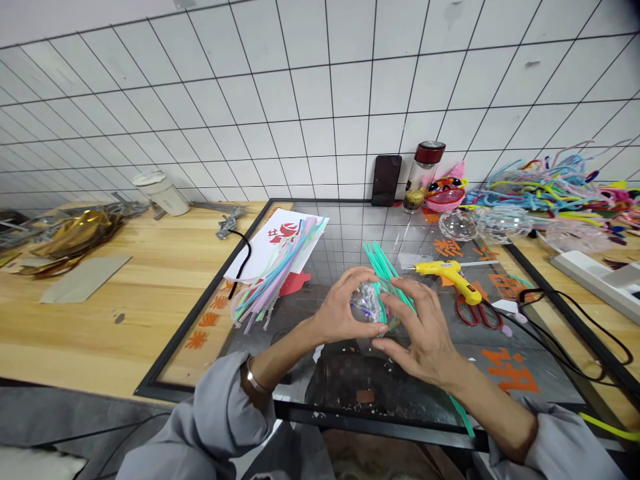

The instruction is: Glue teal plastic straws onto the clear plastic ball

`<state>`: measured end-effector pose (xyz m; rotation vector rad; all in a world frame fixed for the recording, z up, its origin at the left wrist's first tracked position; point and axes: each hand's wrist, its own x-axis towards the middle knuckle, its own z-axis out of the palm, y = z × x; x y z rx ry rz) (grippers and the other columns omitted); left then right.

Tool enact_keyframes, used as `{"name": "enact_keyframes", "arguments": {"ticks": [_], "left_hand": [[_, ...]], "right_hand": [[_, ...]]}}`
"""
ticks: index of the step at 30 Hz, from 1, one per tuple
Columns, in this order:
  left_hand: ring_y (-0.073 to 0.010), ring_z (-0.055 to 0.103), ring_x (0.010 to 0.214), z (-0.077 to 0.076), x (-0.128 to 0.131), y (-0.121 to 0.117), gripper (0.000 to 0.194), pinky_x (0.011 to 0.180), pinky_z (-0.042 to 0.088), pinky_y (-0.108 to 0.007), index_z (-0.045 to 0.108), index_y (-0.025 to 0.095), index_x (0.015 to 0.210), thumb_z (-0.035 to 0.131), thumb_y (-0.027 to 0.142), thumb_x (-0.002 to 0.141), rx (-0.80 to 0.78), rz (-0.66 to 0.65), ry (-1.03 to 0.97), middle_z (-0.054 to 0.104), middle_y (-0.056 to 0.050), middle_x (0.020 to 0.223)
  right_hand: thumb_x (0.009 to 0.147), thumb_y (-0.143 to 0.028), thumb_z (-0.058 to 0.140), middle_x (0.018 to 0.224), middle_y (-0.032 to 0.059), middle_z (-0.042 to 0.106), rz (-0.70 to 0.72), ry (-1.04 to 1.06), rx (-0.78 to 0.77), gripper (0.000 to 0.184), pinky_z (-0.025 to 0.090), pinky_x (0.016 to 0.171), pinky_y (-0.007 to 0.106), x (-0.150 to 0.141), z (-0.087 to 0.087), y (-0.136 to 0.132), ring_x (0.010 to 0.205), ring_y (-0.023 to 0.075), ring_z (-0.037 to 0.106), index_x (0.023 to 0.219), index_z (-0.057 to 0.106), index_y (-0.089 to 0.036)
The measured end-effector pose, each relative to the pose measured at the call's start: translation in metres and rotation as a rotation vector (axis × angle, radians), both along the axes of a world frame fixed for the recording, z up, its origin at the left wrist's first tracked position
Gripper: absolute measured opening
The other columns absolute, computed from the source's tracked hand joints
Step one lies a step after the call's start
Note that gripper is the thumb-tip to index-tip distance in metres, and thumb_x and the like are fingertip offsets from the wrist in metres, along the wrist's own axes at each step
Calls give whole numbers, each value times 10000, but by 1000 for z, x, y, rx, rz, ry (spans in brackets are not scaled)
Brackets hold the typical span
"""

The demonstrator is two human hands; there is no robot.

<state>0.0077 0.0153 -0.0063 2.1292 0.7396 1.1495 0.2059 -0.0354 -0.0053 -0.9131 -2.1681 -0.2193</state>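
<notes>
My left hand curves its thumb and fingers around a clear plastic ball with silvery and purple bits showing inside. A green pipe cleaner runs around the ball's right side. My right hand holds the ball from the right, fingertips at the green band and thumb below. Just behind the hands lie several green pipe cleaners on the glass-topped frame. A green end shows below my right forearm. The far side of the ball is hidden by my fingers.
Right of my hands lie a yellow glue gun, red-handled scissors and a black cord. Pastel pipe cleaners rest on white paper at left. A phone, a bottle and clear balls stand behind.
</notes>
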Motion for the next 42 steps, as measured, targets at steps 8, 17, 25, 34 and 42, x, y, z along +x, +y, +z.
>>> {"name": "enact_keyframes", "arguments": {"ticks": [8,17,25,34,42], "left_hand": [[-303,535,1208,0,1,-1,713,1045,459,-497,516,219,1221,852,367,610,65,-24,39,567,-122,1236],[-303,538,1219,-1,0,-2,691,1047,465,-495,518,221,1223,835,374,629,58,-31,50,564,-126,1248],[-305,551,1210,-1,-1,-2,678,1054,455,-511,522,219,1197,841,311,606,35,34,76,555,-136,1262],[-299,534,1225,0,-1,-1,641,1039,457,-485,500,208,1183,816,273,629,38,120,76,559,-137,1253],[-296,542,1214,-2,0,2,641,1021,471,-472,498,208,1172,812,269,617,6,197,76,569,-125,1247]], "right_hand": [[979,-348,409,1352,166,420,-63,94,-130,406,430,966,507,3,-1,2,1240,304,444,1354,464,-200],[980,-356,428,1364,161,436,-48,97,-195,394,429,979,488,1,-4,1,1255,291,456,1331,503,-195],[968,-338,446,1191,139,581,-276,322,-149,299,439,965,461,26,3,23,1153,268,546,1177,599,-189],[881,-383,496,698,34,655,-476,322,-362,253,454,619,304,60,-11,51,612,170,584,792,642,-195],[907,-263,436,996,92,715,-581,-103,-534,270,437,751,305,38,-12,52,950,224,651,963,688,-183]]}}
